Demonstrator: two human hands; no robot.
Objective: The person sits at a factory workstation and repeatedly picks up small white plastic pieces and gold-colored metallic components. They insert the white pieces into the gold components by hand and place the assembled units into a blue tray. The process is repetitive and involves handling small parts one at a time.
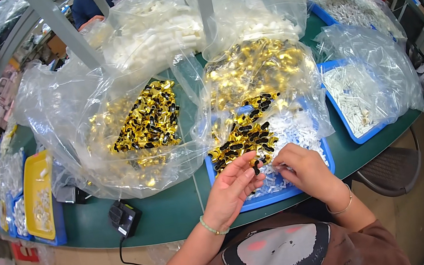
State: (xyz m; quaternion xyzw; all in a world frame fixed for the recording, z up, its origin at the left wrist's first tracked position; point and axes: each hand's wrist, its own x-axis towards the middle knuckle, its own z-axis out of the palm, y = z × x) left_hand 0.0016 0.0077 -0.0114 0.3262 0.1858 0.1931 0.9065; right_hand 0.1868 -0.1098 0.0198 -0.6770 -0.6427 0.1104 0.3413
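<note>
My left hand (229, 193) is over the near part of a blue tray (269, 200), its thumb and fingers closed on a small black-and-gold part (256, 168). Just right of it, my right hand (305, 170) has thumb and forefinger pinched together; whatever is between them is too small to name. Under both hands the tray bears a pile of black-and-gold parts (244, 139) on its left side. Small clear and white plastic pieces (294, 132) fill its right side.
An open clear bag (63, 141) of more gold-and-black parts lies left. Bags of white cylinders (151, 44) stand behind. At right is a blue tray of clear sticks (351, 99). A yellow tray (38, 208) and a black corded device (125, 217) sit left on the green table (176, 218).
</note>
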